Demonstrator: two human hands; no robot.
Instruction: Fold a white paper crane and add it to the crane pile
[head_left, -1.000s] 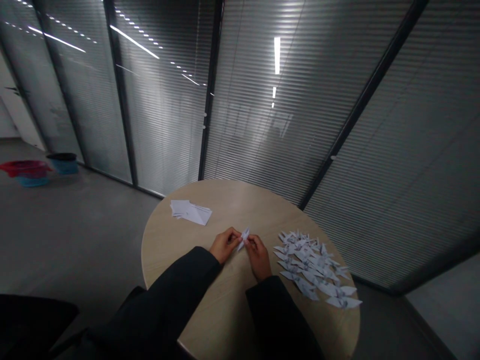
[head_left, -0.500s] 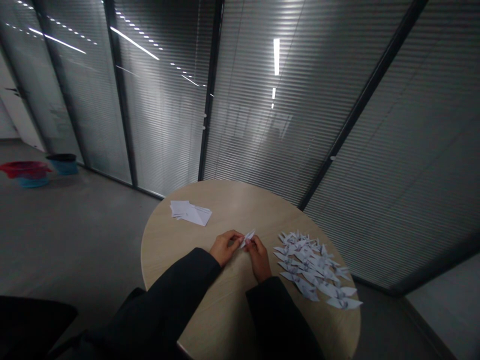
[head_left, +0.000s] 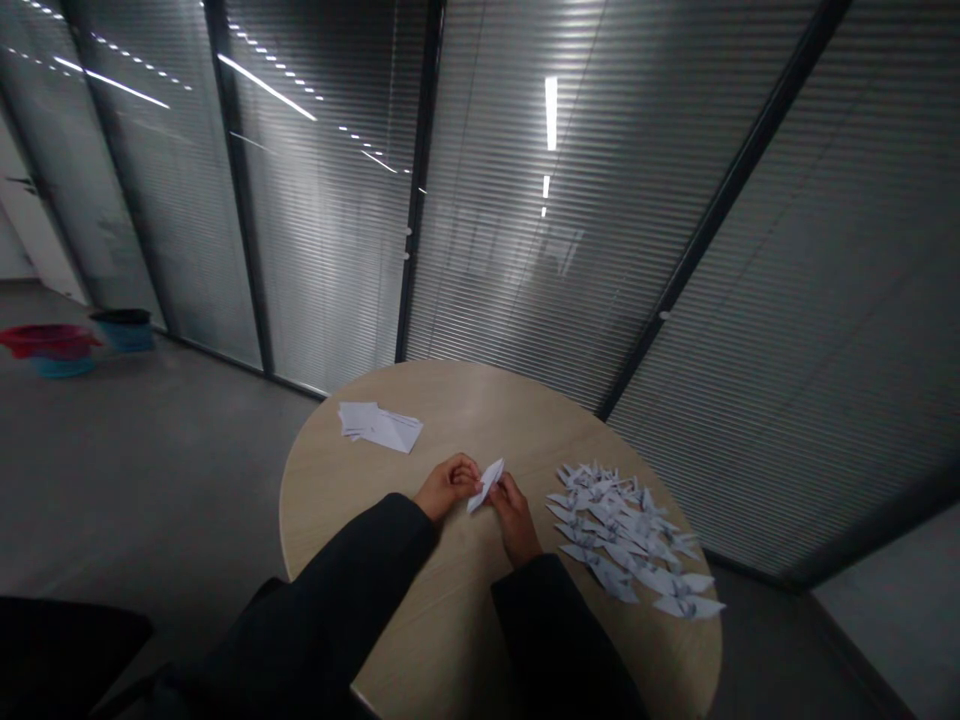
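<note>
A white folded paper crane (head_left: 487, 484) is held between my two hands over the round wooden table (head_left: 465, 390). My right hand (head_left: 516, 520) pinches it from the right, with thumb and fingertips on its lower middle. On the other side, my left hand (head_left: 448, 488) has its fingers curled and the thumb and fingertips closed at the crane's left edge. The crane's pointed ends reach up and down past my fingers. To the right of my right hand lie several finished-looking paper cranes (head_left: 615, 530), spread in rows.
A small stack of white paper (head_left: 381, 425) lies at the table's back left. Behind the table stands a glass partition with blinds (head_left: 525, 290). Two bins, one with a red liner (head_left: 51, 340) and one with a black liner (head_left: 124, 318), stand on the floor at left.
The crane has turned so more of its flat white side shows between my hands. My left hand has shifted slightly left, its fingers more curled. My right hand stays nearly in place.
</note>
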